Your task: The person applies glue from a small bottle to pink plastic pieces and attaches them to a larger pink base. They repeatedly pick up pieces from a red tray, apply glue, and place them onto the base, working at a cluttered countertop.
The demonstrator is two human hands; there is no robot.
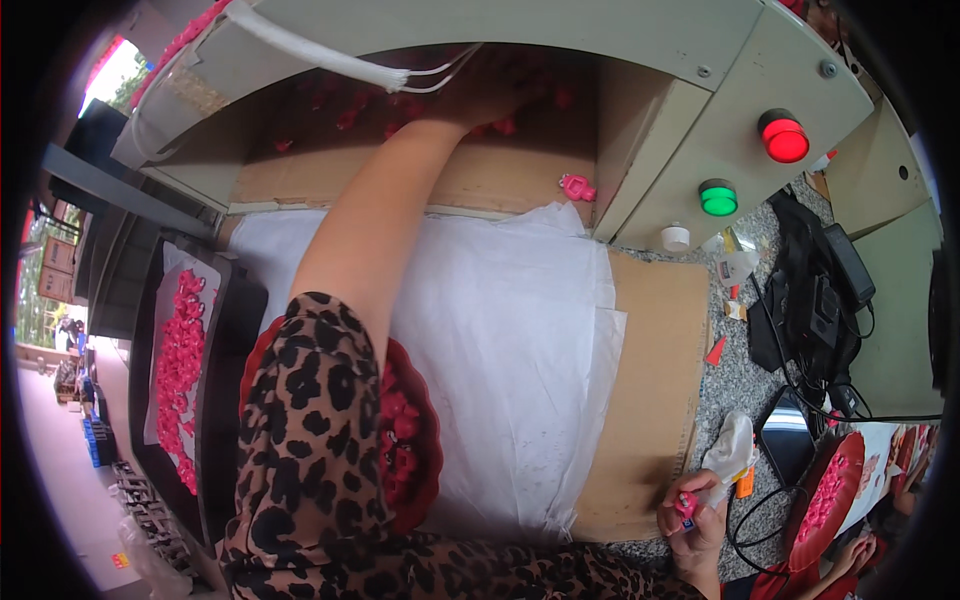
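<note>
My left arm reaches across into the shadowed compartment of a grey cabinet (640,130). Inside it, my left hand (490,92) is over scattered small pink pieces (390,128); its fingers are lost in the dark. At the lower right, my right hand (693,528) is closed on a small pink plastic piece (686,503) with a shiny spot. Beside that hand lies a white cloth-like bundle (732,445). Under my left arm, partly hidden by the sleeve, sits a red scalloped bowl (432,440) of pink pieces. One more pink piece (577,187) lies at the compartment's front edge.
White sheeting (500,330) and cardboard (650,370) cover the worktop. A black tray (225,350) of pink pieces stands left. Red (783,137) and green (718,198) lamps are on the cabinet. Cables, a phone (787,435), a red basin (850,470) and another person's hands (852,556) are at right.
</note>
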